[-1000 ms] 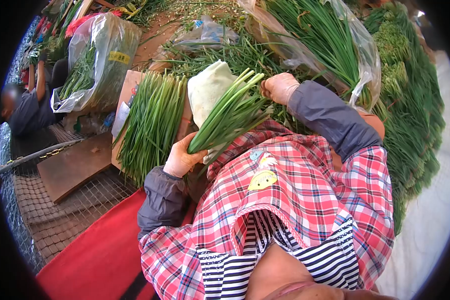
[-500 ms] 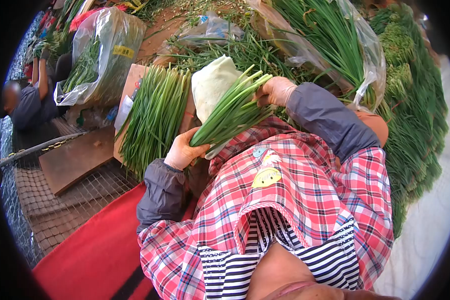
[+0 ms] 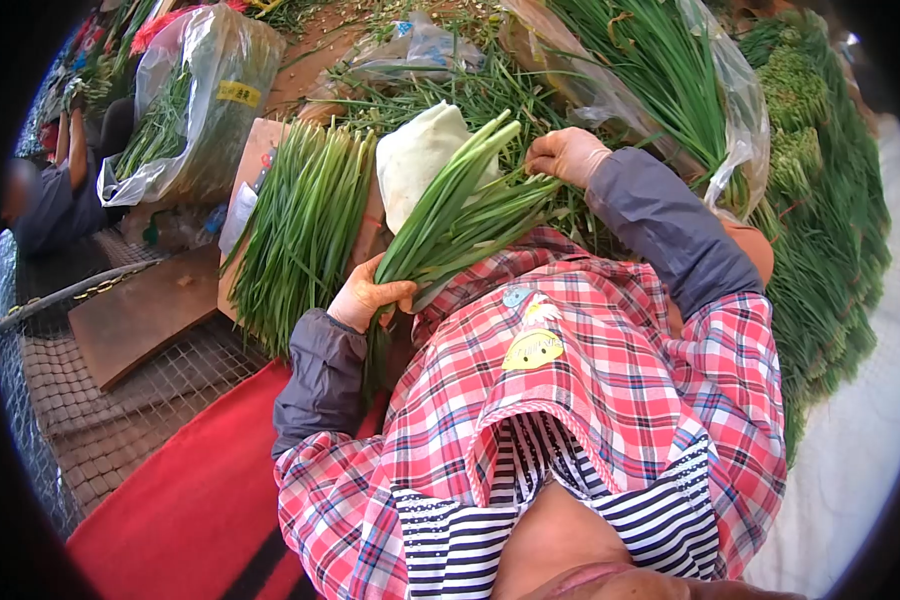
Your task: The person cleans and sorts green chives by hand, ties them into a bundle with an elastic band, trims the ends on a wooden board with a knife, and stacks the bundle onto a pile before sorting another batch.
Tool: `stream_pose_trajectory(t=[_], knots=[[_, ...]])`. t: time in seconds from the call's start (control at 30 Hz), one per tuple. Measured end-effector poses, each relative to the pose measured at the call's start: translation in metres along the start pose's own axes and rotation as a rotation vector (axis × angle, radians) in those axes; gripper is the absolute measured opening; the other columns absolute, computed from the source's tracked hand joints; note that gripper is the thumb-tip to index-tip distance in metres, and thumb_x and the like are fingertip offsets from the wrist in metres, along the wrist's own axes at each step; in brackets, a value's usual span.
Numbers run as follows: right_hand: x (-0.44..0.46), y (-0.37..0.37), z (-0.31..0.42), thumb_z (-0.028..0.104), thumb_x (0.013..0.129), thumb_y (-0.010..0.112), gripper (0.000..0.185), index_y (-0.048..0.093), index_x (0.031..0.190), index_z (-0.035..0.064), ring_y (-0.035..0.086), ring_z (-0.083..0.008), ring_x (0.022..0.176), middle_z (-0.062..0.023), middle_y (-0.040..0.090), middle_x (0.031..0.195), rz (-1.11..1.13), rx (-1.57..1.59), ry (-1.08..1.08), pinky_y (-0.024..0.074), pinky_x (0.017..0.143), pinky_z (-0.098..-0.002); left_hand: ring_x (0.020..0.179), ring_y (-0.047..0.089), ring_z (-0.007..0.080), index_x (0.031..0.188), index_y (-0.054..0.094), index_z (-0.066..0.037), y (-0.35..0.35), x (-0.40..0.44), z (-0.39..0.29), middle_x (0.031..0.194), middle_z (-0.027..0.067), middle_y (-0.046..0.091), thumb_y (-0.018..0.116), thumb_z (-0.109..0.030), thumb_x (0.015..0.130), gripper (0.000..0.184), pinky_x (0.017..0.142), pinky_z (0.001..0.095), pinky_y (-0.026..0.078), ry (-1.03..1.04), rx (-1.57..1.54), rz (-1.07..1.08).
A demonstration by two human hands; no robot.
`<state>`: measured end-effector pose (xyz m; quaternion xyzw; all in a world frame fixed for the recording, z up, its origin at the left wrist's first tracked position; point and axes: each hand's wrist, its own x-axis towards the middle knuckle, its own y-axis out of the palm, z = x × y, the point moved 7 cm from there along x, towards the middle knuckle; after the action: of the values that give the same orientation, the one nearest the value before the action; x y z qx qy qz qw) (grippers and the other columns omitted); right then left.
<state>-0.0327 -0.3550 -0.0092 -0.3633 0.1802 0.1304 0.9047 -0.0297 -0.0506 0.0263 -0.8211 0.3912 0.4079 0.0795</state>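
In our left hand point(image 3: 367, 297) we hold a loose bunch of garlic chives point(image 3: 450, 215), near the center of the frame. The fingers are closed around its lower end, with the thumb laid across the leaves. The paler stalk ends point up and to the right, and part of the bunch splays toward the right hand point(image 3: 570, 157). The fingers of that hand are drawn narrow beside the splayed tips; we cannot tell whether a leaf is pinched between them.

The bunch leans in front of a pale cover point(image 3: 415, 165). To its left, a thicker row of chives point(image 3: 305, 215) lies on a board point(image 3: 261, 142), stalk ends toward the top of the frame. Loose greens point(image 3: 460, 105) lie beyond the hands; a clear plastic bag point(image 3: 205, 110) with greens stands in the upper left of the frame, and a heap of greens point(image 3: 830, 240) spans the right side.

For good handling, we judge that:
1. The left grip should be firm enough to stop slipping, yet light enough to avoid bruising the leaves
2. The right fingers should take only a few strands at a time, near their ends
3. Any pull should follow the line of the stalks, since a sideways pull could snap or tangle them
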Motion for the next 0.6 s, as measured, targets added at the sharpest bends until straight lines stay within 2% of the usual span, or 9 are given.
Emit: stream_pose_trajectory(t=[0.03, 0.13, 0.17, 0.27, 0.37, 0.47, 0.57, 0.6], knots=[[0.001, -0.003, -0.004, 0.026, 0.078, 0.062, 0.018, 0.067, 0.091, 0.0130, 0.061, -0.0212, 0.077, -0.0073, 0.065, 0.081, -0.069, 0.036, -0.006, 0.0473, 0.072, -0.0314, 0.051, 0.054, 0.0111, 0.103, 0.053, 0.001, 0.000, 0.001, 0.003, 0.067, 0.0065, 0.060, 0.068, -0.010, 0.073, 0.034, 0.038, 0.0207, 0.036, 0.012, -0.046, -0.018], [-0.003, -0.003, -0.011, 0.020, 0.080, 0.063, 0.016, 0.066, 0.090, 0.0080, 0.060, -0.0141, 0.071, -0.0051, 0.064, 0.080, -0.022, 0.500, 0.128, 0.0484, 0.066, -0.0274, 0.051, 0.054, 0.0120, 0.104, 0.053, 0.001, 0.002, 0.005, 0.006, 0.067, 0.0071, 0.060, 0.068, -0.010, 0.074, 0.035, 0.038, 0.0211, 0.036, 0.026, -0.040, -0.007], [-0.006, -0.005, -0.008, 0.012, 0.081, 0.062, 0.015, 0.065, 0.092, 0.0025, 0.058, -0.0091, 0.068, -0.0041, 0.063, 0.079, -0.004, 0.572, 0.128, 0.0483, 0.062, -0.0239, 0.051, 0.054, 0.0123, 0.104, 0.053, 0.001, 0.001, 0.005, 0.007, 0.067, 0.0072, 0.060, 0.068, -0.010, 0.073, 0.036, 0.037, 0.0212, 0.036, 0.028, -0.040, -0.013], [-0.007, -0.001, -0.009, 0.010, 0.082, 0.059, 0.017, 0.063, 0.095, 0.0003, 0.056, -0.0095, 0.065, -0.0037, 0.061, 0.075, 0.001, 0.880, 0.028, 0.0472, 0.063, -0.0228, 0.051, 0.054, 0.0129, 0.106, 0.053, 0.001, -0.001, 0.005, 0.011, 0.067, 0.0074, 0.060, 0.068, -0.010, 0.073, 0.037, 0.037, 0.0215, 0.036, 0.023, -0.046, -0.027], [-0.007, -0.002, -0.008, 0.007, 0.083, 0.056, 0.019, 0.062, 0.099, -0.0021, 0.057, -0.0106, 0.068, -0.0040, 0.061, 0.076, -0.022, 0.832, 0.045, 0.0485, 0.067, -0.0227, 0.051, 0.054, 0.0133, 0.107, 0.053, 0.001, -0.002, 0.004, 0.011, 0.067, 0.0076, 0.060, 0.068, -0.009, 0.073, 0.038, 0.037, 0.0219, 0.037, 0.010, -0.049, -0.034], [-0.004, -0.011, -0.003, 0.006, 0.085, 0.055, 0.019, 0.061, 0.101, -0.0036, 0.059, -0.0125, 0.069, -0.0058, 0.061, 0.076, -0.095, 0.616, 0.029, 0.0500, 0.069, -0.0242, 0.050, 0.053, 0.0133, 0.106, 0.053, 0.001, 0.003, 0.000, 0.005, 0.067, 0.0077, 0.060, 0.067, -0.010, 0.073, 0.037, 0.038, 0.0218, 0.036, 0.016, -0.036, -0.036], [0.002, -0.018, 0.000, 0.006, 0.085, 0.055, 0.019, 0.061, 0.100, -0.0031, 0.059, -0.0137, 0.070, -0.0076, 0.061, 0.078, -0.113, 0.889, -0.040, 0.0515, 0.069, -0.0258, 0.048, 0.052, 0.0128, 0.104, 0.054, 0.002, 0.005, -0.004, 0.000, 0.066, 0.0080, 0.060, 0.066, -0.011, 0.073, 0.035, 0.037, 0.0213, 0.036, 0.039, -0.042, -0.040], [0.004, -0.023, -0.002, 0.006, 0.086, 0.055, 0.018, 0.061, 0.100, -0.0031, 0.059, -0.0138, 0.070, -0.0081, 0.062, 0.079, -0.133, 0.894, -0.062, 0.0518, 0.069, -0.0258, 0.048, 0.052, 0.0126, 0.104, 0.054, 0.002, 0.004, -0.005, -0.001, 0.067, 0.0082, 0.060, 0.066, -0.011, 0.073, 0.036, 0.037, 0.0212, 0.035, 0.045, -0.053, -0.048]])
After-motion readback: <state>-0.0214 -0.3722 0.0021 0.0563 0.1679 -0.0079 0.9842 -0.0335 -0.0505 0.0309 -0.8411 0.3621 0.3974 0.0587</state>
